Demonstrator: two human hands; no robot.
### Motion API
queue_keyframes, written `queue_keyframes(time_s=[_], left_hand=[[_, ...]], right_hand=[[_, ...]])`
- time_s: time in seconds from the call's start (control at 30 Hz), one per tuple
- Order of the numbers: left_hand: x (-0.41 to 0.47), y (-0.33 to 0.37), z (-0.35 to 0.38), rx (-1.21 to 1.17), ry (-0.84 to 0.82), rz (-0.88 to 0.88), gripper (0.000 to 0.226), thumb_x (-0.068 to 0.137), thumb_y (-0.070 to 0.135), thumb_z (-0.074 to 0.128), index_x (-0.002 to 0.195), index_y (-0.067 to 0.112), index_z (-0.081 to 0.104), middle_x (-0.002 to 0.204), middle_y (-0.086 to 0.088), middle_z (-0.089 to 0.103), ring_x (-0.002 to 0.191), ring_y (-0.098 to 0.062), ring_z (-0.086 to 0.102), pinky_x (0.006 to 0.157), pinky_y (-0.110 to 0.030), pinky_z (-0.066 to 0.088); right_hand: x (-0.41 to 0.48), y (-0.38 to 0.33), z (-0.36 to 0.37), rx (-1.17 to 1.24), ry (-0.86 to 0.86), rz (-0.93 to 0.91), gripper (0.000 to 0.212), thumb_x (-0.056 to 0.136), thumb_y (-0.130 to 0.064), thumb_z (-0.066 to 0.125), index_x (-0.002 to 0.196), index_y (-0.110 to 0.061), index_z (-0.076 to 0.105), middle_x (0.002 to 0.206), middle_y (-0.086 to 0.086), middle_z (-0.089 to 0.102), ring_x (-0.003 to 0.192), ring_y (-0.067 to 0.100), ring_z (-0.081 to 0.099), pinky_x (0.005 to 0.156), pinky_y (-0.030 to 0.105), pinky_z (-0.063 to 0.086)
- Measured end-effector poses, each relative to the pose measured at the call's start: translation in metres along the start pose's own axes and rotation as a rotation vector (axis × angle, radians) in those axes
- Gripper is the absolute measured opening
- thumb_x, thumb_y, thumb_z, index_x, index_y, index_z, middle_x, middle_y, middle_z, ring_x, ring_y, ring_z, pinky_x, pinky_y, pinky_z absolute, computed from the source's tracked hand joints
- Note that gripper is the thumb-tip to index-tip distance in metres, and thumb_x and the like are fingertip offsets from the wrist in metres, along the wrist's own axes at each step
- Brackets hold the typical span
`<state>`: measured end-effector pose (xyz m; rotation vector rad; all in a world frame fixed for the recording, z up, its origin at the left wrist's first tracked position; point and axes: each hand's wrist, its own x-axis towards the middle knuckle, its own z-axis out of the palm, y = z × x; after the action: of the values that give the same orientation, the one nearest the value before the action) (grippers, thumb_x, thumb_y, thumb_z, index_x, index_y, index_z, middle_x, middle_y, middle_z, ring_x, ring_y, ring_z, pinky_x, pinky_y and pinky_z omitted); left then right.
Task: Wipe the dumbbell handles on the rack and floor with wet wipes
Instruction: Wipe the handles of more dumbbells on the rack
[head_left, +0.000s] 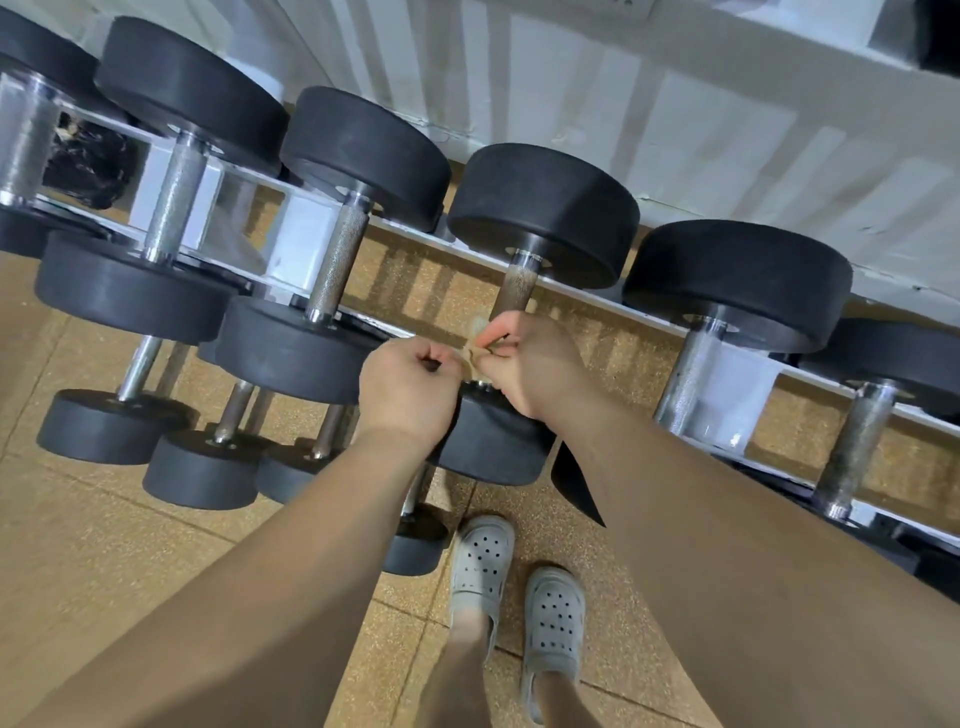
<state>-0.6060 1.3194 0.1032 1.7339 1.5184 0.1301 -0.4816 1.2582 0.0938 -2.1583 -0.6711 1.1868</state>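
A row of black dumbbells with knurled steel handles lies across a white rack (306, 228). Right in front of me is one dumbbell whose handle (517, 288) looks darker than the others. Just below that handle, my left hand (410, 387) and my right hand (530, 358) both pinch a small, soiled, crumpled wet wipe (474, 340) stretched between them. The wipe hangs close to the handle's lower end; whether it touches it I cannot tell. My hands hide the near head of this dumbbell in part.
Smaller dumbbells (202, 467) stand on the tan speckled floor at the left, under the rack. My feet in grey clogs (550, 618) stand close to the rack. A white wall (675, 104) runs behind it. A black crumpled thing (88, 161) lies at far left.
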Motion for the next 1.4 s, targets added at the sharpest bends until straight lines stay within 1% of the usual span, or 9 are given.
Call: queue_keyframes(time_s=[0.1,0.3,0.47,0.63,0.8,1.0,1.13,1.23,1.4], left_hand=[[-0.008,-0.009,0.002,0.051,0.205,0.138,0.012,0.091,0.023,0.065,0.09,0.013,0.071,0.096,-0.006,0.066,0.098,-0.028,0.059,0.089,-0.035,0.044],[-0.023,-0.004,0.012,-0.004,0.343,0.251,0.042,0.091,0.04,0.052,0.059,0.023,0.032,0.065,0.0,0.043,0.069,-0.028,0.046,0.067,-0.044,0.041],[-0.017,-0.014,0.026,0.088,0.344,0.257,0.039,0.088,0.042,0.05,0.063,0.02,0.03,0.073,-0.008,0.044,0.076,-0.034,0.047,0.064,-0.036,0.03],[-0.018,-0.009,0.026,0.139,0.347,0.202,0.034,0.086,0.04,0.05,0.065,0.018,0.034,0.077,-0.005,0.042,0.08,-0.032,0.046,0.065,-0.033,0.025],[-0.017,-0.008,0.026,0.138,0.333,0.159,0.038,0.085,0.028,0.06,0.063,0.019,0.03,0.074,-0.003,0.041,0.08,-0.032,0.046,0.066,-0.034,0.026],[-0.016,-0.007,0.025,0.162,0.321,0.187,0.034,0.089,0.034,0.052,0.065,0.015,0.037,0.075,-0.005,0.04,0.079,-0.034,0.047,0.066,-0.036,0.029],[-0.015,-0.011,0.026,0.155,0.325,0.225,0.033,0.09,0.031,0.054,0.066,0.012,0.041,0.075,-0.007,0.041,0.076,-0.033,0.046,0.065,-0.036,0.026],[-0.014,-0.013,0.026,0.164,0.327,0.245,0.036,0.091,0.035,0.049,0.066,0.011,0.043,0.075,-0.006,0.04,0.076,-0.034,0.046,0.065,-0.035,0.023],[-0.014,-0.011,0.023,0.195,0.296,0.244,0.037,0.091,0.039,0.042,0.068,0.011,0.047,0.078,-0.013,0.048,0.078,-0.038,0.051,0.063,-0.039,0.029]], right_hand=[[0.003,0.003,-0.006,-0.125,-0.003,-0.046,0.018,0.092,-0.016,0.061,0.093,-0.032,0.07,0.086,-0.016,0.062,0.08,0.004,0.06,0.065,0.008,0.04],[0.021,0.001,-0.025,-0.155,0.233,-0.31,0.024,0.097,-0.022,0.053,0.108,-0.031,0.073,0.106,-0.006,0.062,0.093,0.012,0.06,0.086,0.028,0.05],[0.032,0.018,-0.026,-0.784,0.111,-0.492,0.032,0.098,-0.02,0.047,0.119,-0.031,0.069,0.105,0.005,0.066,0.091,0.028,0.065,0.078,0.039,0.054],[0.017,0.022,-0.031,-0.822,-0.246,-0.584,0.04,0.101,-0.035,0.05,0.141,-0.038,0.054,0.142,-0.002,0.058,0.118,0.028,0.06,0.097,0.037,0.049],[0.04,0.012,-0.044,-0.845,-0.281,-0.577,0.028,0.099,-0.028,0.055,0.123,-0.03,0.07,0.119,0.007,0.067,0.101,0.029,0.063,0.09,0.041,0.052],[0.041,0.026,-0.032,-0.586,0.045,-0.574,0.026,0.096,-0.019,0.059,0.116,-0.026,0.075,0.101,0.005,0.075,0.084,0.03,0.071,0.074,0.04,0.058],[0.039,0.014,-0.038,-0.831,-0.263,-0.637,0.036,0.106,-0.036,0.04,0.1,-0.018,0.071,0.086,0.007,0.065,0.075,0.032,0.062,0.067,0.04,0.052],[0.047,0.01,-0.045,-0.945,-0.327,-0.636,0.018,0.102,-0.036,0.047,0.103,-0.029,0.063,0.089,0.002,0.062,0.076,0.026,0.06,0.066,0.038,0.052],[0.028,0.014,-0.031,-0.752,-0.042,-0.552,0.026,0.101,-0.03,0.053,0.119,-0.035,0.071,0.106,-0.002,0.072,0.092,0.023,0.066,0.075,0.037,0.053]])
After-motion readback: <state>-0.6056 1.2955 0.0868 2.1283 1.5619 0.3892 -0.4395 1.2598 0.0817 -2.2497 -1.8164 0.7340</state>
